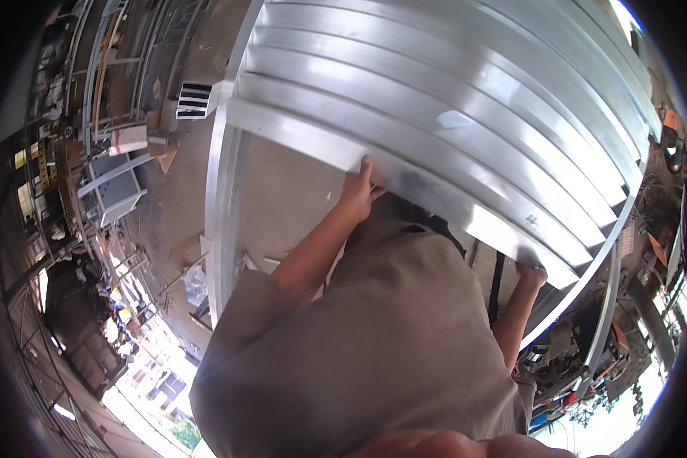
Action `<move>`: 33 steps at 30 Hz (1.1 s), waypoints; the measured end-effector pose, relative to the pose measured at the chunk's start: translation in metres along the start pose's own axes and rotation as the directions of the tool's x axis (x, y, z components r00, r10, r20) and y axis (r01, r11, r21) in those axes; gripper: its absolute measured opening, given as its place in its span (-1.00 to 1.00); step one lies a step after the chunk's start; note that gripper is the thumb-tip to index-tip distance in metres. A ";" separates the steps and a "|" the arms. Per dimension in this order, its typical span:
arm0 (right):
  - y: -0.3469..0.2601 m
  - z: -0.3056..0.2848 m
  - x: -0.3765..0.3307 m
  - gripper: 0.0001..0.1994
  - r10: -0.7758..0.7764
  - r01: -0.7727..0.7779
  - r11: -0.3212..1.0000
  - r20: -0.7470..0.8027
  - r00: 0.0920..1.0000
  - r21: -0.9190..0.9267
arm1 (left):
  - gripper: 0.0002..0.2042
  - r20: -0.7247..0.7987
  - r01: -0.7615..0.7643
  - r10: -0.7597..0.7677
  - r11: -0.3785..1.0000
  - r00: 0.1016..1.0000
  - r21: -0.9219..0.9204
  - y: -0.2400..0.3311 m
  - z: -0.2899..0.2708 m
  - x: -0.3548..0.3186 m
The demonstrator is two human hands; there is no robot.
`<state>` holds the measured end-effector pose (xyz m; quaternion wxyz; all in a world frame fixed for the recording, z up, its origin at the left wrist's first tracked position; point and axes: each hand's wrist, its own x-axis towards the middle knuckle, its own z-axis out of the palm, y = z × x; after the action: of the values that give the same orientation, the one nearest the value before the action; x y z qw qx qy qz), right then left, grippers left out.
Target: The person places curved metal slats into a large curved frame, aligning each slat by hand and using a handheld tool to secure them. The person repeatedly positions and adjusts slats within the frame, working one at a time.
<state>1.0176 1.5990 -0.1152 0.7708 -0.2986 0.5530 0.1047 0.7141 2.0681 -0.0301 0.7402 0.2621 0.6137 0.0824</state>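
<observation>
A long flat aluminium slat [404, 172] lies nearest me, across a metal frame [223, 198] filled with several parallel shiny slats [466, 84]. My left hand [357, 191] grips the near edge of that slat, thumb on top. My right hand [530, 276] holds the same slat's near edge close to its right end, by the frame's right rail [588, 278]. My grey shirt [374, 343] fills the lower middle and hides what lies beneath the slat.
A concrete floor [175, 206] lies to the left with scrap pieces and a grey metal cabinet [114, 187]. A small black-and-white striped piece [195, 99] sits by the frame's far left corner. Tools and clutter [572, 366] crowd the lower right.
</observation>
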 end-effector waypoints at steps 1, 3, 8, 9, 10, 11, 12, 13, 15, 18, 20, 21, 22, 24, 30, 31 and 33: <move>-0.004 -0.004 0.002 -0.34 -0.010 0.010 1.000 0.012 1.000 0.028 | -0.35 0.022 0.012 -0.012 1.000 1.000 0.001 0.000 0.000 -0.001; -0.004 -0.008 0.007 -0.33 0.032 -0.033 0.999 0.035 0.999 0.019 | -0.35 -0.054 -0.026 0.026 1.000 0.998 -0.005 0.001 0.001 -0.003; 0.004 0.008 -0.003 -0.33 0.022 -0.022 0.999 0.024 0.999 -0.036 | -0.33 0.038 -0.103 0.105 0.993 0.994 -0.055 0.015 0.012 -0.003; 0.003 0.012 -0.012 -0.33 -0.030 0.031 0.997 0.010 0.999 -0.068 | -0.33 0.023 -0.074 0.075 0.996 0.997 -0.047 0.018 0.016 -0.002; 0.007 0.019 -0.019 -0.33 -0.050 0.050 0.997 0.005 0.999 -0.063 | -0.33 0.030 -0.066 0.067 0.997 0.997 -0.039 0.024 0.021 0.002; 0.009 0.026 -0.028 -0.34 -0.028 0.028 0.999 -0.001 1.000 -0.047 | -0.32 0.048 -0.068 0.069 0.997 0.996 -0.024 0.030 0.027 0.007; 0.013 0.032 -0.037 -0.35 -0.020 0.020 1.000 0.038 0.999 0.000 | -0.31 0.048 -0.098 0.098 0.995 0.994 -0.006 0.033 0.032 0.008; 0.016 0.037 -0.046 -0.37 -0.030 0.030 0.999 0.000 1.000 -0.033 | -0.30 0.041 -0.100 0.099 0.995 0.994 0.009 0.037 0.036 0.009; 0.020 0.048 -0.058 -0.39 0.022 -0.028 0.998 0.084 0.996 0.064 | -0.28 0.045 -0.150 0.149 0.988 0.988 0.025 0.047 0.048 0.017; 0.020 0.052 -0.066 -0.41 0.018 -0.025 0.999 0.134 0.991 0.048 | -0.25 0.048 -0.087 0.086 0.996 0.995 0.029 0.066 0.065 0.031; 0.015 0.049 -0.062 -0.43 -0.012 0.012 1.000 0.026 1.000 0.001 | -0.26 0.055 -0.092 0.092 0.996 0.994 -0.001 0.076 0.078 0.037; 0.011 0.045 -0.059 -0.49 -0.008 0.008 1.000 0.032 0.999 0.011 | -0.30 0.053 -0.118 0.117 0.993 0.992 0.019 0.080 0.085 0.039; 0.008 0.039 -0.056 -0.54 0.024 -0.026 0.999 0.066 0.998 0.031 | -0.34 0.052 -0.144 0.142 0.989 0.989 0.040 0.084 0.092 0.041; 0.002 0.026 -0.049 -0.67 0.012 -0.016 0.999 0.096 0.995 0.041 | -0.41 0.100 -0.179 0.175 0.983 0.979 0.035 0.095 0.106 0.048; -0.011 0.018 -0.032 -0.63 -0.362 0.327 0.888 -0.053 0.931 -0.323 | -0.49 0.198 -0.217 0.190 0.968 0.962 0.125 0.142 0.162 0.090; -0.014 0.021 -0.033 -0.63 -0.401 0.340 0.849 -0.074 0.913 -0.405 | -0.47 0.205 -0.210 0.180 0.969 0.962 0.134 0.151 0.172 0.095; -0.018 0.030 -0.036 -0.63 -0.394 0.378 0.917 -0.139 0.908 -0.128 | -0.41 0.249 -0.217 0.182 0.968 0.951 0.122 0.165 0.196 0.102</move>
<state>1.0373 1.6076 -0.0697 0.7131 -0.4471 0.5379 -0.0476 0.9578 2.1973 -0.0164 0.7742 0.3851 0.4960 0.0795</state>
